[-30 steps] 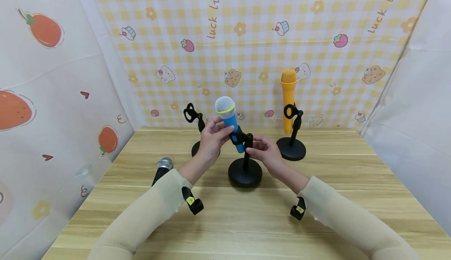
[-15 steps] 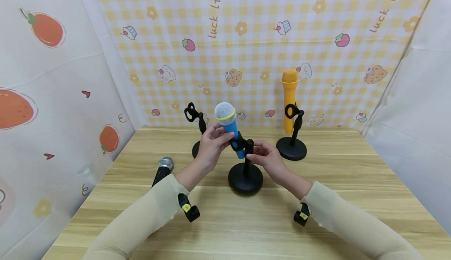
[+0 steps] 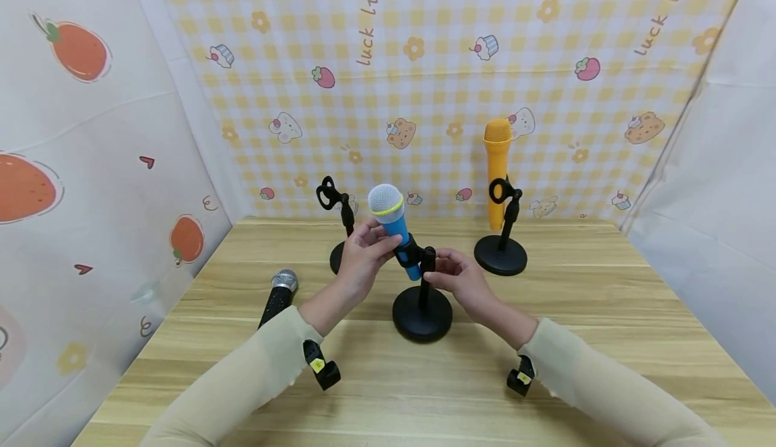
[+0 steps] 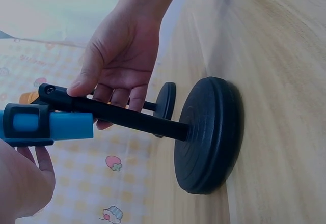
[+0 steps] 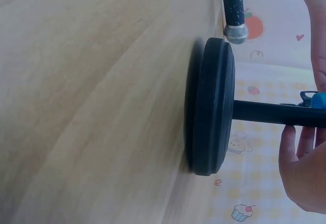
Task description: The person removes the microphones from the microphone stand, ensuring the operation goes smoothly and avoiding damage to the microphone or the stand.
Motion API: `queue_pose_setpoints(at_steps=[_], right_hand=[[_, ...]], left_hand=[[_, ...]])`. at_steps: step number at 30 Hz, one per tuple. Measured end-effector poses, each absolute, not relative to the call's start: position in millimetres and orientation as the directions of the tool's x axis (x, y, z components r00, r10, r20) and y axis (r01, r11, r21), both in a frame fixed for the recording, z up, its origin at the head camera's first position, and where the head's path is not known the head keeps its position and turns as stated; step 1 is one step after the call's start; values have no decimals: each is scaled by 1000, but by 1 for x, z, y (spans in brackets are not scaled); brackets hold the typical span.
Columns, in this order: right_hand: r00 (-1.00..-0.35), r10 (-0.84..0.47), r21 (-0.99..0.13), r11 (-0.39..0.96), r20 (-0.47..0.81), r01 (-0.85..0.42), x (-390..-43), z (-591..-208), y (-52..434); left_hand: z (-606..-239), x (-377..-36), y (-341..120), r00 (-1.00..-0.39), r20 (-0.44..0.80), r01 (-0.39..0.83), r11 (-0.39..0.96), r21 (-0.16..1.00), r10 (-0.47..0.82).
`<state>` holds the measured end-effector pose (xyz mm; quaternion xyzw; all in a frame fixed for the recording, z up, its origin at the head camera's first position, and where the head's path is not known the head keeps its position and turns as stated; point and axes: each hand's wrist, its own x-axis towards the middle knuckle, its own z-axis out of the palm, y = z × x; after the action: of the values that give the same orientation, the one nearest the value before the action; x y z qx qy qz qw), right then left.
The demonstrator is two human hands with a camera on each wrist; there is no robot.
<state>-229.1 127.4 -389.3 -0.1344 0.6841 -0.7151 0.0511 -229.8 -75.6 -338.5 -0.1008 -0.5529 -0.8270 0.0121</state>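
A blue microphone [image 3: 395, 229] with a white mesh head and a yellow ring sits tilted in the clip of a black microphone stand [image 3: 422, 314]. My left hand [image 3: 362, 258] holds the microphone from the left at the clip, thumb in front. On the other side my right hand [image 3: 463, 279] pinches the upper pole; in the left wrist view its thumb lies on the near side, with fingers [image 4: 119, 98] behind. The round base [image 5: 211, 107] shows in full in the right wrist view. Whether it touches the wooden tabletop everywhere is hard to tell.
Behind my left hand stands a second black stand [image 3: 347, 213], its ring clip holding nothing. An orange microphone [image 3: 497, 164] is upright at the back right, behind another stand [image 3: 501, 255]. A black microphone [image 3: 280, 297] lies at the left, partly covered by my left sleeve.
Both hands have moved a little towards me, bringing the stand and the blue microphone along. The hold of each hand looks the same. The other stands and microphones have stayed put.
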Motion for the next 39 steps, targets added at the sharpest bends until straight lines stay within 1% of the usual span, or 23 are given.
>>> queue_pose_setpoints(at_steps=[17, 26, 33, 39], right_hand=[[-963, -247, -994, -8, 104, -106, -225, -395, 128], [-956, -266, -992, -41, 122, -115, -224, -398, 129], [-957, -261, -992, -18, 128, -127, -223, -400, 128], [-955, -266, -991, -28, 134, -131, -222, -399, 129]], left_hand=[[-343, -226, -76, -978, 182, 124, -408, 905, 105], [-342, -222, -78, -975, 190, 130, -398, 908, 116], [-343, -221, -79, -972, 198, 131, -408, 904, 127], [-342, -222, -80, -972, 191, 124, -395, 910, 135]])
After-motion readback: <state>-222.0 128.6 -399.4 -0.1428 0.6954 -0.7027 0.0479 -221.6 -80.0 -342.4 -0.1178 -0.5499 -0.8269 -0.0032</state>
